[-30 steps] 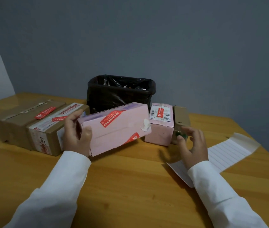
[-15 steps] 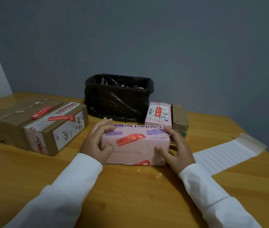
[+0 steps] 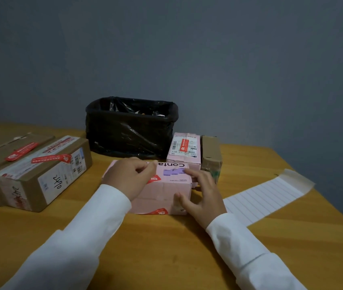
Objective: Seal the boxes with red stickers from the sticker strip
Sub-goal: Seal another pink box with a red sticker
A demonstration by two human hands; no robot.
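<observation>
A pink box (image 3: pixel 166 191) lies flat on the wooden table (image 3: pixel 166 248) in front of me. My left hand (image 3: pixel 128 178) rests on its top and covers most of a red sticker (image 3: pixel 155 178), whose end shows by my fingers. My right hand (image 3: pixel 202 195) grips the box's right end, thumb on the front face and fingers on top. A second red sticker (image 3: pixel 160 211) sits at the front bottom edge. The white lined sticker strip (image 3: pixel 267 197) lies on the table to the right, with no red stickers visible on it.
Two brown cardboard boxes (image 3: pixel 40 174) (image 3: pixel 3 151) with red stickers stand at the left. Behind the pink box are a black bag-lined bin (image 3: pixel 130 130), a small pink box (image 3: pixel 184 149) with a red sticker, and a small brown box (image 3: pixel 210 153).
The pink box went from tilted in my left hand to flat on the table. My left hand slid from its left end onto the top sticker. My right hand took its right end.
</observation>
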